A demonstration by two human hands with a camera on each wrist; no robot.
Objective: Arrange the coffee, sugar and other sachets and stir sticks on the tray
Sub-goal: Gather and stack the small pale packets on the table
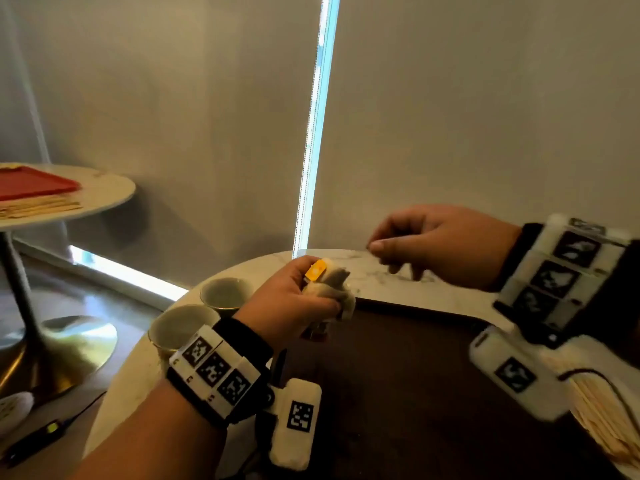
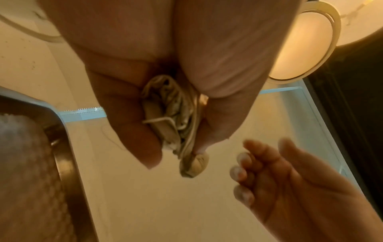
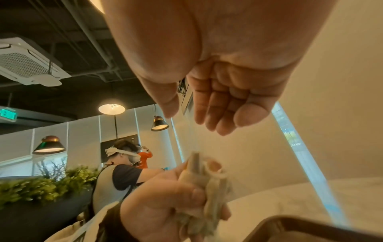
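My left hand grips a crumpled bunch of tea bags with a yellow tag, held just above the far left corner of the dark brown tray. From the left wrist, the tea bags and their strings sit squeezed between thumb and fingers. My right hand hovers over the table's far edge, to the right of the bunch, its fingers loosely curled and empty. Wooden stir sticks lie on the tray's right side, partly behind my right wrist.
Two pale cups stand on the marble table left of the tray. A second round table at the far left carries a red tray. A person stands in the background.
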